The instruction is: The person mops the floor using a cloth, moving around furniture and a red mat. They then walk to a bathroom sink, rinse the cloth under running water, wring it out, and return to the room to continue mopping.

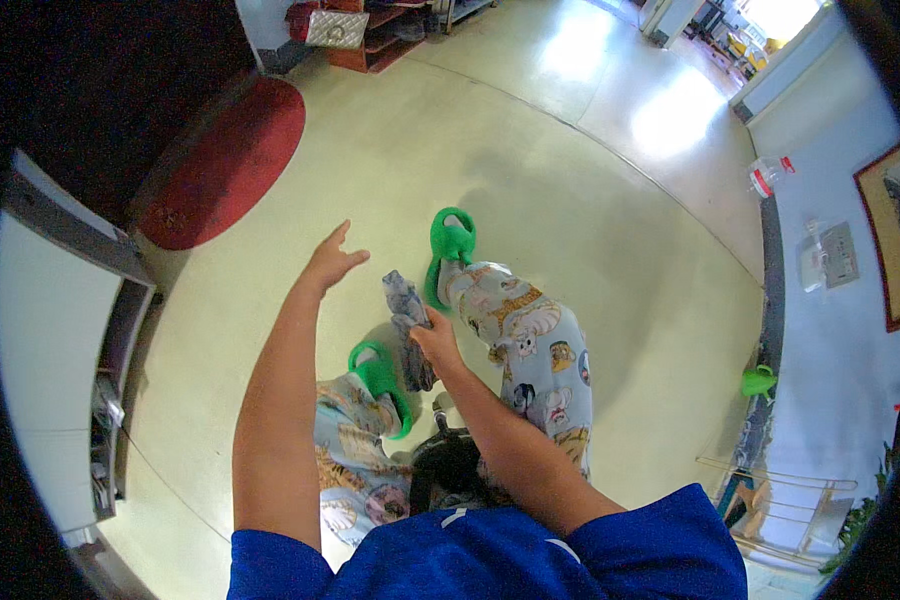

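Note:
My right hand (439, 345) is closed around the middle of a narrow, crumpled grey-blue bundle (403, 296), which looks like cloth. Its far end sticks out beyond my fingers, and its near end hangs below them over the floor. What is inside the bundle, if anything, cannot be seen. To the left, my left hand (334, 261) is held out over the floor with thumb and fingers spread, touching nothing. The bundle is between my lower legs, which are in patterned trousers (544, 337). On my feet are green slippers (452, 238).
Below my lap is a black object (446, 461) with a metal part. A red oval mat (232, 169) lies at far left, near a white cabinet (52, 300). Ahead stands a wooden shelf (352, 56) with a quilted handbag (336, 30). A wire rack (780, 480) stands at right.

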Tool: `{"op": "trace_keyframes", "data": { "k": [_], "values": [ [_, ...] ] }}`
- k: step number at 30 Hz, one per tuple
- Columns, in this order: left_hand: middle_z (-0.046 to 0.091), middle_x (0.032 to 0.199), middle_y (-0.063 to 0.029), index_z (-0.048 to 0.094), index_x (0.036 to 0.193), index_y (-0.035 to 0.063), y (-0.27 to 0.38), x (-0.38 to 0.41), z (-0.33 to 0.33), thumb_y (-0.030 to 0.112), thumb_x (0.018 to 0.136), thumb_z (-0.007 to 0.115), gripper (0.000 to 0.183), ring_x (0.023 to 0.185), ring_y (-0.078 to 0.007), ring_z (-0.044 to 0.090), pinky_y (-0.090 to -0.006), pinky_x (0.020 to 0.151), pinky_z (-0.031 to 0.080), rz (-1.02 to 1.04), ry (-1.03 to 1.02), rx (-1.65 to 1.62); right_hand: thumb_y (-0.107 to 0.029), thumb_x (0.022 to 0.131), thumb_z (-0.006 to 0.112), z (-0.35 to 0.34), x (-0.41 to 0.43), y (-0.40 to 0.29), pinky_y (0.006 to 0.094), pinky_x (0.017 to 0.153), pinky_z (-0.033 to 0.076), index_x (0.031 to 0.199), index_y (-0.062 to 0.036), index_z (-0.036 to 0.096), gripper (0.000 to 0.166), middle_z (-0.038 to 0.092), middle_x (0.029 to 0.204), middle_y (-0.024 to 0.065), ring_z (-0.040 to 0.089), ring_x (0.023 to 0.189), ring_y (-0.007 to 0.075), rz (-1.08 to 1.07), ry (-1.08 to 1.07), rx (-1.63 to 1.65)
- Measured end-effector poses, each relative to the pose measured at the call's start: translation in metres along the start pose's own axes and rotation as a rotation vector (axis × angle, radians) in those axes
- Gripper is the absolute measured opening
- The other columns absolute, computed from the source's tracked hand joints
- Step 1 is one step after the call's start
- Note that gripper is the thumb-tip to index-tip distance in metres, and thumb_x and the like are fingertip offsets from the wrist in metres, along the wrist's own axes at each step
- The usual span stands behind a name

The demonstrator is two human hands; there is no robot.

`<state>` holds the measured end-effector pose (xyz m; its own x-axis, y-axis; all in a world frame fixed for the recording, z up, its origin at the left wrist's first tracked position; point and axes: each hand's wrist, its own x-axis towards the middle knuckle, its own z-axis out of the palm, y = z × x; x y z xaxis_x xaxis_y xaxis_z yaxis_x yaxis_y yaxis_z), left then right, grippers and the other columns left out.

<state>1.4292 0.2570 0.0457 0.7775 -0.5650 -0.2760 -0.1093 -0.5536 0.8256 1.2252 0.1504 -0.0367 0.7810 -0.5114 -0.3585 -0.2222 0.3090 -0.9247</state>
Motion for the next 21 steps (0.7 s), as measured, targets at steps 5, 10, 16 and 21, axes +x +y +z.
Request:
{"op": "trace_keyframes", "data": {
  "k": [5, 10, 16, 21],
  "values": [
    [0.036, 0.135, -0.0218, 0.03, 0.136, 0.0049, -0.05, -0.011, -0.012, 0.035, 0.068, 0.071, 0.085, 0.124, -0.0309, 0.038, -0.0379, 0.101, 0.033, -0.027, -0.054, 0.108, -0.003, 0.066, 0.055, 0.014, -0.032, -0.001, 0.027, 0.062, 0.043, 0.102, -0.0007, 0.057, 0.036, 0.058, 0.078, 0.0035, 0.052, 0.066, 0.0136, 0.016, 0.011, -0.076],
    [0.038, 0.133, -0.0227, 0.032, 0.135, 0.0049, -0.023, -0.016, 0.011, 0.036, 0.069, 0.07, 0.082, 0.122, -0.0308, 0.04, -0.0383, 0.099, 0.035, -0.085, -0.075, -0.044, -0.002, 0.065, 0.054, -0.005, -0.038, -0.007, 0.0276, 0.063, 0.044, 0.104, 0.0002, 0.057, 0.039, 0.059, 0.081, 0.0044, 0.054, 0.068, 0.0151, 0.071, 0.044, -0.035],
    [0.04, 0.133, -0.0187, 0.034, 0.134, 0.0072, -0.042, 0.038, 0.045, 0.037, 0.07, 0.068, 0.079, 0.122, -0.0304, 0.04, -0.0393, 0.1, 0.035, -0.011, -0.22, 0.321, -0.003, 0.065, 0.054, -0.073, -0.001, -0.003, 0.0283, 0.063, 0.045, 0.094, -0.0014, 0.057, 0.029, 0.058, 0.079, 0.0038, 0.054, 0.07, 0.0141, 0.023, 0.168, 0.042],
    [0.04, 0.132, -0.0183, 0.035, 0.133, 0.0075, -0.04, 0.089, 0.084, 0.036, 0.07, 0.067, 0.076, 0.12, -0.03, 0.041, -0.0387, 0.099, 0.036, -0.042, -0.261, 0.621, -0.008, 0.064, 0.059, -0.25, 0.032, -0.022, 0.0309, 0.061, 0.046, 0.091, -0.004, 0.057, 0.027, 0.057, 0.076, 0.0045, 0.053, 0.066, 0.016, -0.142, 0.481, -0.079]
  ]
}}
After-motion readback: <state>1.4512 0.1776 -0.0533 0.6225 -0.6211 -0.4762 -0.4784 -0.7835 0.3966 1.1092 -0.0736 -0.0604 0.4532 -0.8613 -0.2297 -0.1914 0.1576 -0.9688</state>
